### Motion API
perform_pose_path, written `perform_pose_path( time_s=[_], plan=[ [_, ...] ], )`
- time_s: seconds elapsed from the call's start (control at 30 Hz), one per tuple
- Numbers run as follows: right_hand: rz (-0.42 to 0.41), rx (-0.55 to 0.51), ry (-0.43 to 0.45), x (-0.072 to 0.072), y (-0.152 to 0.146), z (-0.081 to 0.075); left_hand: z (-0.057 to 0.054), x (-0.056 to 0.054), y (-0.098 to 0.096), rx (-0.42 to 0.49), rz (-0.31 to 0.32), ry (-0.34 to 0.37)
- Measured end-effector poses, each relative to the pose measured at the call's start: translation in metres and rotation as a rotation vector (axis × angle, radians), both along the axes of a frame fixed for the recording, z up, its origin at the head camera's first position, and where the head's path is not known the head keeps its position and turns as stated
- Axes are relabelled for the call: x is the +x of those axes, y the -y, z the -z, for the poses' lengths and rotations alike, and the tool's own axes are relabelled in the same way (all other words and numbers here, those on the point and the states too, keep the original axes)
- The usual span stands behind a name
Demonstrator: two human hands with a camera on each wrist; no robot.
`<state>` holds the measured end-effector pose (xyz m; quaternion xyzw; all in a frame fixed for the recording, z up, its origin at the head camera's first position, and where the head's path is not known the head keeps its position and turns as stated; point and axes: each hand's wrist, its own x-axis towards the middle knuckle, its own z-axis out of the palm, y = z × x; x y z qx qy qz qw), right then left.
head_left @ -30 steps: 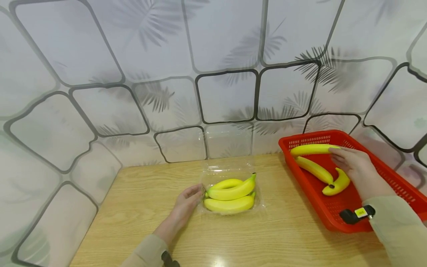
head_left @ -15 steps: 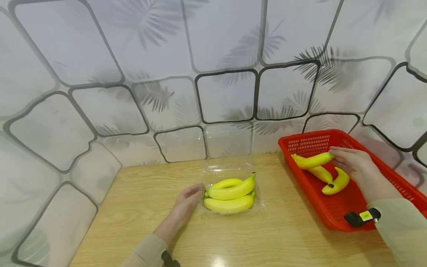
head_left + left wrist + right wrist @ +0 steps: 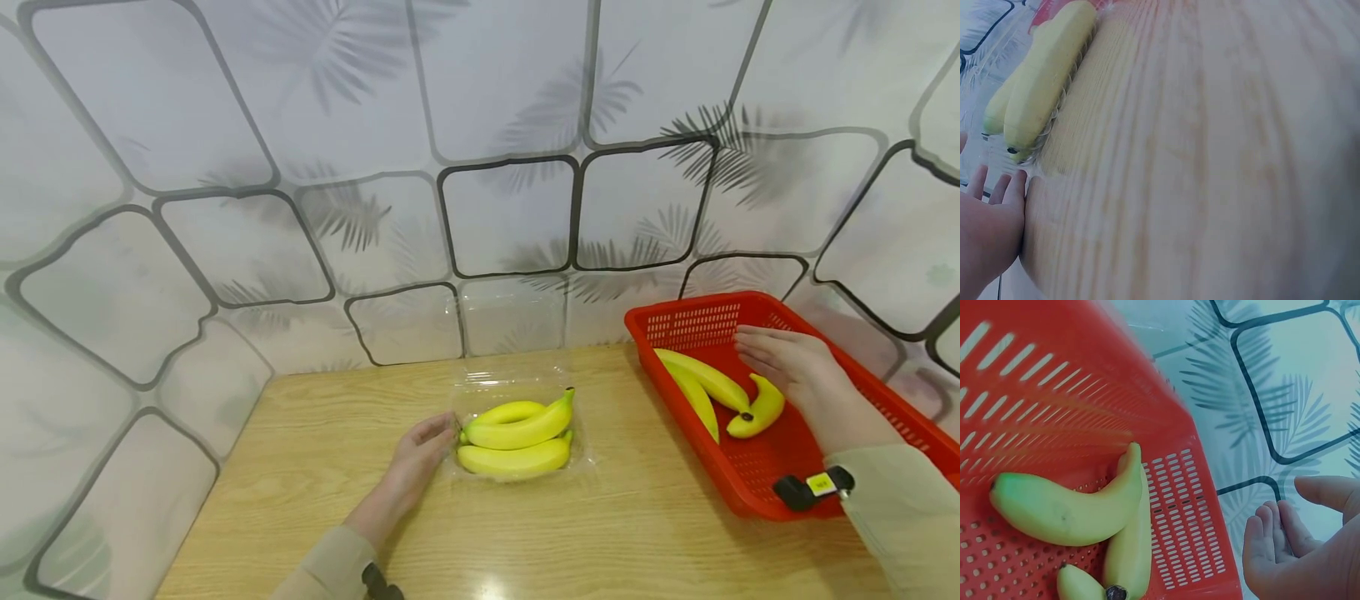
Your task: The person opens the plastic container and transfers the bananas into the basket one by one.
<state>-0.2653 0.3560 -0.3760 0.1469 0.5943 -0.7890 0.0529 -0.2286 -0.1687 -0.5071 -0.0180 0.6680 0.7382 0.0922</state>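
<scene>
A clear plastic clamshell box [image 3: 517, 375] stands on the table with its lid raised. Inside lie three yellow bananas [image 3: 513, 457]. At the box's left side, the fingertips of my left hand [image 3: 416, 458] rest by its edge; the left wrist view shows the fingers [image 3: 1016, 187] fairly straight beside the box. My right hand [image 3: 798, 367] hovers over the red basket [image 3: 780, 479] with fingers extended and holds nothing. Beneath and left of it lie three bananas [image 3: 1069, 509] in the basket, one of them against the left wall.
The wooden table [image 3: 315, 467] carries both box and basket. Behind it rises a wall [image 3: 510, 217] with a pale stone-and-leaf pattern, close to the box's raised lid and the basket's far end.
My right hand has let go of a banana, which has dropped from the basket's far end to lie along its left wall. The left hand and the box have stayed put.
</scene>
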Motion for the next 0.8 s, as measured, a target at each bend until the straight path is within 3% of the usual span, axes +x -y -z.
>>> perform_pose_path(
  time_s=[0.4, 0.8],
  plan=[
    [-0.109, 0.031, -0.079, -0.003, 0.014, -0.010, 0.001, -0.001, 0.002, -0.006, 0.013, 0.021],
    [-0.253, 0.167, -0.116, -0.001, 0.045, -0.029, 0.000, 0.000, 0.003, -0.015, 0.025, 0.022]
  ],
)
